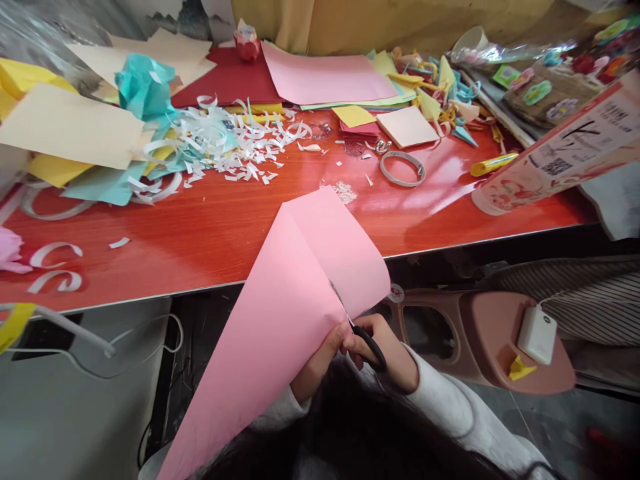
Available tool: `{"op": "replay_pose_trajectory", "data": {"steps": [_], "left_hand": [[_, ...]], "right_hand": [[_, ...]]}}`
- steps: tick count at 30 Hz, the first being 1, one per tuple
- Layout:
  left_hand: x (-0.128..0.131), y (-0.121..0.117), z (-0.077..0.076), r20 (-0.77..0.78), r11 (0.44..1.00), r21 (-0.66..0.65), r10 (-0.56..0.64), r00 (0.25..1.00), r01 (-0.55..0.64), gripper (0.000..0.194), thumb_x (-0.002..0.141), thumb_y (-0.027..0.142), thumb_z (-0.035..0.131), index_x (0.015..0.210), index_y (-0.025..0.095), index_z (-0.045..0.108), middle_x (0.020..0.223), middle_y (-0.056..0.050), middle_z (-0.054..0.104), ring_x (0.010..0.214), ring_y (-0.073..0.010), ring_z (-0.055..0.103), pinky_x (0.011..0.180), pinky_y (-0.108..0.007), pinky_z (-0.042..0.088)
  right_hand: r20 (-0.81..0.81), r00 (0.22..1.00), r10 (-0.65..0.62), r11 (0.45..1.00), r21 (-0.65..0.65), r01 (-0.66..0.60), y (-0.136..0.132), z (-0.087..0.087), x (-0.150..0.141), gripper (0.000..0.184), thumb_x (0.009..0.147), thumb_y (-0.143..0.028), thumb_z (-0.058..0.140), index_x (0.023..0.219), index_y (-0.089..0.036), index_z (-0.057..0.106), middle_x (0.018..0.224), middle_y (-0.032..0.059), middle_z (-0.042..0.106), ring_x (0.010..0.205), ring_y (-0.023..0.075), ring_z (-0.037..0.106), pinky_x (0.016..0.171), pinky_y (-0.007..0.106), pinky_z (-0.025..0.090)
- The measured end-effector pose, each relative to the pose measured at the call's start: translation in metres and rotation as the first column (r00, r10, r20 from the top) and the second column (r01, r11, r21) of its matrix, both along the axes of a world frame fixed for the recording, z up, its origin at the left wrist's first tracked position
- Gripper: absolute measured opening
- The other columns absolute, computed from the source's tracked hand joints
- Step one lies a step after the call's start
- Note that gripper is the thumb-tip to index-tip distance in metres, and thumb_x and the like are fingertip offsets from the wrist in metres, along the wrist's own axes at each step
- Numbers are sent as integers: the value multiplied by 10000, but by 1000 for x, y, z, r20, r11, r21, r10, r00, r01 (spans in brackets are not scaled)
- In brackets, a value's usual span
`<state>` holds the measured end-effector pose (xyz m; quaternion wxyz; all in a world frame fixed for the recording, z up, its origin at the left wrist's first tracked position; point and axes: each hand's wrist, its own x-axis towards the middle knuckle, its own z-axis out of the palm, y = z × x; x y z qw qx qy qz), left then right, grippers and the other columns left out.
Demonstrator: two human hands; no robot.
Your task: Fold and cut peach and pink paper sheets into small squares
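A large sheet of pink paper, with a crease running down from its upper corner, spans from my lap up over the table's front edge. My left hand pinches its lower right edge, thumb on top. Black-handled scissors are in my right hand, fingers through the loops. Their blades lie in a slit in the paper, which parts a flap on the right from the rest. Both hands are close together, just in front of the table.
White paper shreds pile at the table's back left beside a crumpled teal paper. Pink sheets lie at the back. A tape roll and a tall pink carton are right. A pink stool holds a white power bank.
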<state>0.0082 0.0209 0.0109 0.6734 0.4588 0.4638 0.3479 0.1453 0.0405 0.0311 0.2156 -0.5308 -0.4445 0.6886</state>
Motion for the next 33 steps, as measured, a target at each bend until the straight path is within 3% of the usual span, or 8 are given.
{"op": "replay_pose_trajectory", "data": {"steps": [4,10,17,23,30,33], "left_hand": [[-2,0,2,-1,999,22,24,1000,-24,396,851,468,452,547,227,535,445,22,427,466,-127,409,567,-297,390],[0,-2,-2,23,996,-2,89,996,-89,395,839,463,470,533,213,468,497,18,501,521,-130,475,587,-293,398],[3,-4,-4,193,1000,0,-11,981,11,393,872,440,392,556,212,447,583,18,600,474,-105,393,636,-291,411],[2,-6,-7,171,1000,-11,-25,985,27,429,866,493,372,552,211,446,639,-15,614,665,-156,547,723,-316,430],[2,-9,-10,161,1000,-19,-18,987,22,447,855,536,376,562,207,450,673,-26,591,775,-178,578,769,-321,455],[5,-10,-12,130,1000,-16,15,991,-13,446,839,542,406,552,205,460,649,-26,577,733,-175,572,753,-319,463]], "right_hand": [[-24,999,41,999,32,-40,1,-1,3,576,553,-688,638,536,-114,599,360,-30,436,350,65,366,396,213,273],[-4,998,55,997,53,-55,0,-3,4,574,583,-683,627,521,-113,596,361,-29,433,346,57,357,394,209,235],[-1,998,70,995,76,-69,1,-4,5,570,636,-674,596,532,-114,607,375,-20,456,351,54,354,390,207,217],[-29,998,57,994,92,-54,2,-3,2,565,631,-660,614,494,-113,589,393,-15,463,353,54,375,378,198,231],[-38,998,46,995,90,-42,2,-8,2,518,636,-602,654,479,-117,565,435,1,515,367,58,408,367,187,265],[-57,997,46,995,86,-41,1,-10,1,504,639,-590,659,486,-121,553,441,5,530,381,65,429,377,185,294]]}}
